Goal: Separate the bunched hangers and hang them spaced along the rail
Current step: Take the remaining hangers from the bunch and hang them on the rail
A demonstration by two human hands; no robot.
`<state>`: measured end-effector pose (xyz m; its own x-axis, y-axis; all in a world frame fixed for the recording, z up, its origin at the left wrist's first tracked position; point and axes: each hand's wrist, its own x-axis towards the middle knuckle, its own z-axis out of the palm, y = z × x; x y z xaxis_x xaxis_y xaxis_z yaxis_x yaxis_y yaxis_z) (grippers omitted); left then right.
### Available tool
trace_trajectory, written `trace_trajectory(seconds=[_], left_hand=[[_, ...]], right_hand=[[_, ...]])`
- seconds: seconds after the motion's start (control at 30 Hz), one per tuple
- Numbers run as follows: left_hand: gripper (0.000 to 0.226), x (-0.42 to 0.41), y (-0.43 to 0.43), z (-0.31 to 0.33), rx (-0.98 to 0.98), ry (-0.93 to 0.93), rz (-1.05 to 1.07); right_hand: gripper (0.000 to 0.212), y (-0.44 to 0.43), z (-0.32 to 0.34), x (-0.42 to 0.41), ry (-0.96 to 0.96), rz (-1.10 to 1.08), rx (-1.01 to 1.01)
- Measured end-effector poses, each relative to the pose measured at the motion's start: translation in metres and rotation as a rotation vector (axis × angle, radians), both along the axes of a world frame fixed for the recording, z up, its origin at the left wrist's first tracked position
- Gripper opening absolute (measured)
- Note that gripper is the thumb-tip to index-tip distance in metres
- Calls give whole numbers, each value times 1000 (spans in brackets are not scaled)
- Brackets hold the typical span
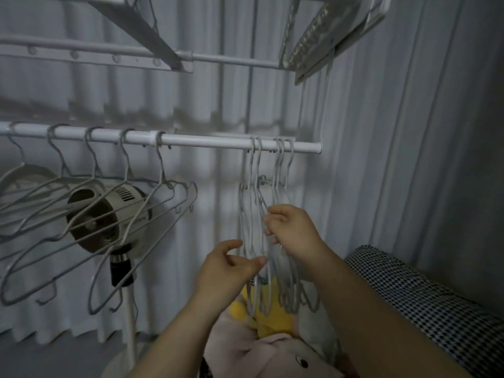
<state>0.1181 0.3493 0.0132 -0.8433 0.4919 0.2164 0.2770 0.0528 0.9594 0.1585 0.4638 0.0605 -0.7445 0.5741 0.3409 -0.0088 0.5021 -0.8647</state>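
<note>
A white rail runs across the view. Several grey wire hangers hang spaced along its left half. A bunch of hangers hangs close together near the rail's right end, hooks at the rail and bodies dropping straight down. My right hand is closed around the wires of the bunch partway down. My left hand is just left of the bunch, thumb and fingers pinching toward a lower wire; whether it grips one is unclear.
A standing fan sits behind the spaced hangers on the left. An upper rack and a folded frame hang overhead. White curtains fill the back. A checked cushion lies at right, a pink and yellow soft toy below.
</note>
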Motion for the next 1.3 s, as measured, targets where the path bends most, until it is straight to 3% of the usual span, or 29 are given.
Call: trace_trajectory(seconds=[0.2, 0.3, 0.5, 0.83, 1.07, 1.3], left_hand=[[35, -12, 4, -5, 36, -52, 25], [37, -22, -4, -7, 34, 74, 130], [37, -39, -31, 0, -5, 190, 199], [35, -61, -75, -1, 48, 172, 263], [36, -73, -92, -1, 2, 205, 304], [34, -82, -97, -2, -19, 253, 307]], right_hand=[[54, 1, 6, -23, -105, 89, -141], [62, -5, 3, -34, -193, 151, -158], [51, -23, -3, -56, -176, 210, -181], [37, -59, -3, -76, -142, 228, -182], [51, -78, -2, -89, -135, 212, -190], [43, -86, 3, -90, -132, 193, -176]])
